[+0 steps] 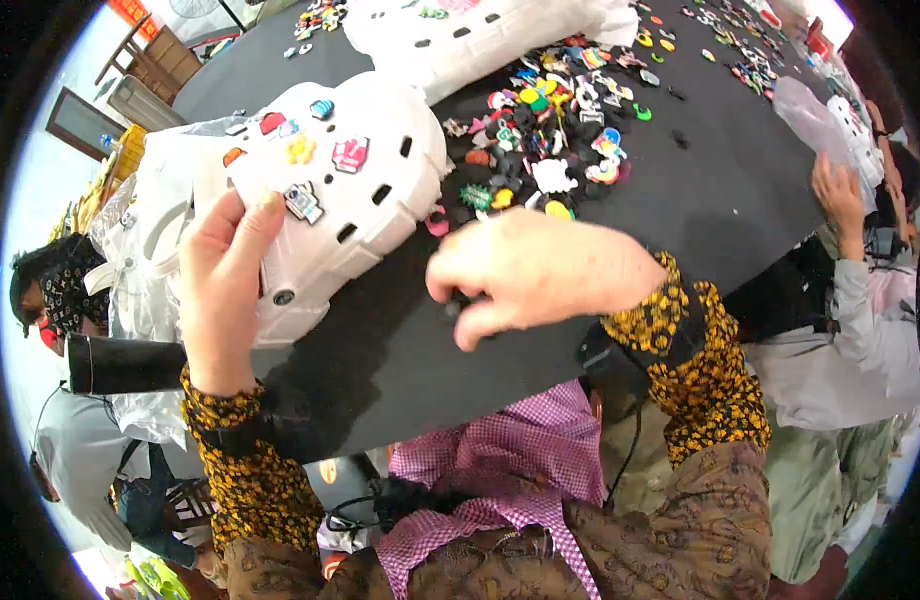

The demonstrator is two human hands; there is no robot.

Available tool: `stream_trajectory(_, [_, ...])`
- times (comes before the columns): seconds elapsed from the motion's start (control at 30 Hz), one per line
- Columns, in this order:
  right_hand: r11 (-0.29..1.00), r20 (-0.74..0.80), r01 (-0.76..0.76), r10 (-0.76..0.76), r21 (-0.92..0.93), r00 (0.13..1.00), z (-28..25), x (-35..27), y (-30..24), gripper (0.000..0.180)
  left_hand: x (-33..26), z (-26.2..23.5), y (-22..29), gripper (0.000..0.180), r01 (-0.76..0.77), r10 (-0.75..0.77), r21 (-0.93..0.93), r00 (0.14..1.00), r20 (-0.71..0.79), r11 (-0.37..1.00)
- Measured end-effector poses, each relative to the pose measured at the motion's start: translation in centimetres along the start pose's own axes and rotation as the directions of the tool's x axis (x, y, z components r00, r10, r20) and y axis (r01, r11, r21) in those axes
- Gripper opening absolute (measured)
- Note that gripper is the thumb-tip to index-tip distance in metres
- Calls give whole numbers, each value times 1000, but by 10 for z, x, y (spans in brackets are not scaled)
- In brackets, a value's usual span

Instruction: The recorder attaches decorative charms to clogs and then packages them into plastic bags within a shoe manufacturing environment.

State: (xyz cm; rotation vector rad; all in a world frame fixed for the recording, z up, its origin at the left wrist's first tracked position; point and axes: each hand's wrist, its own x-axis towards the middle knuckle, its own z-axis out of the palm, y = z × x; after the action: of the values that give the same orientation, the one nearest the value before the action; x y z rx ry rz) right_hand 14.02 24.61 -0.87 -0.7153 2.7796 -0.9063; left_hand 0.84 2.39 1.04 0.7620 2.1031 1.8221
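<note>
My left hand (220, 285) grips a large white foam clog (365, 225) by its edge, thumb on top and fingers curled. Several charms sit on the clog's upper: a pink one (350, 154), an orange flower (299, 150), a blue striped one (322, 109) and a grey and white figure (303, 203) beside my thumb. Over the black table, to the right of the clog, my right hand (540, 265) has its fingers bent together. Something small and dark shows between thumb and fingers, too hidden to name. Just beyond that hand lies a heap of loose colourful shoe charms (550, 120).
Another white clog (460, 45) rests at the back of the black table (740, 200). Clear plastic wrapping (130, 310) hangs at the left edge. More charms (750, 60) lie far right, where a co-worker's hand (838, 195) is near a white clog. Another person is at left.
</note>
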Motion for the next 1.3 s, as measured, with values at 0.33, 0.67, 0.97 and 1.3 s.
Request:
stream_trajectory(0.33, [996, -53, 51, -47, 76, 997, -4, -4, -1, 21, -21, 15, 0, 18, -88, 90, 252, 996, 6, 964])
stream_trajectory(0.67, [865, -537, 119, 190, 488, 822, -66, 2, -65, 29, -30, 21, 2, 21, -272, 243, 368, 962, 123, 889])
stream_trajectory(0.97, [971, -653, 129, 35, 201, 756, -42, 44, -29, 17, -34, 17, -2, 23, -362, 350, 331, 932, 96, 872])
stream_trajectory(1.3, [999, -698, -3, 34, 46, 715, -34, 35, -14, 17, -31, 10, 7, 24, -200, 137, 330, 969, 204, 922])
